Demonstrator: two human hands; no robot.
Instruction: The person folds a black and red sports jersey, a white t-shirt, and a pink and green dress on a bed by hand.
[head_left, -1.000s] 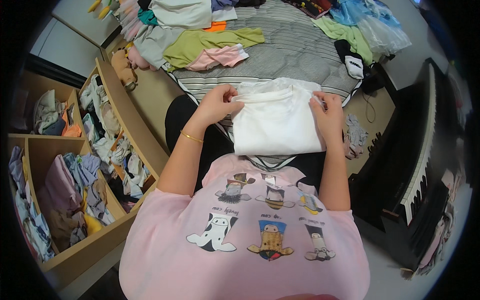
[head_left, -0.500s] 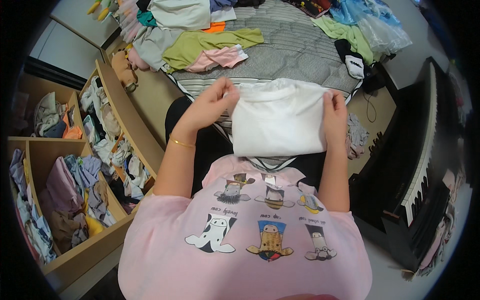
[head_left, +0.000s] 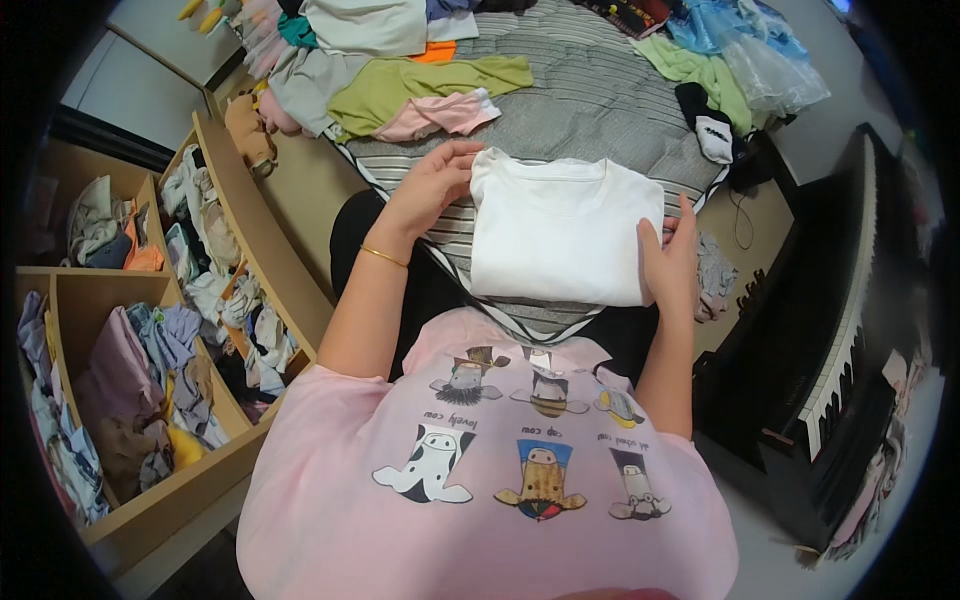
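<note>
A folded white T-shirt [head_left: 565,235] lies flat on the near edge of the bed, its round collar facing away from me. My left hand [head_left: 432,192] is at the shirt's far left corner, its fingers stretched out and touching the fabric there. On the opposite side, my right hand [head_left: 672,262] rests against the shirt's right edge. Its thumb lies on the cloth and its fingers point away from me, spread apart. Part of the right fingers is hidden behind the thumb side of the hand.
A striped grey mattress [head_left: 580,110] stretches ahead, with an olive green garment [head_left: 430,88] and other clothes piled far left. More clothes and a black-and-white sock [head_left: 714,138] lie far right. Open wooden drawers [head_left: 262,240] of clothes stand left; a black piano [head_left: 800,330] stands right.
The white shirt has come down from between my hands and now lies flat and smoother, collar showing. My right hand has loosened its pinch; my left fingers have straightened at the corner.
</note>
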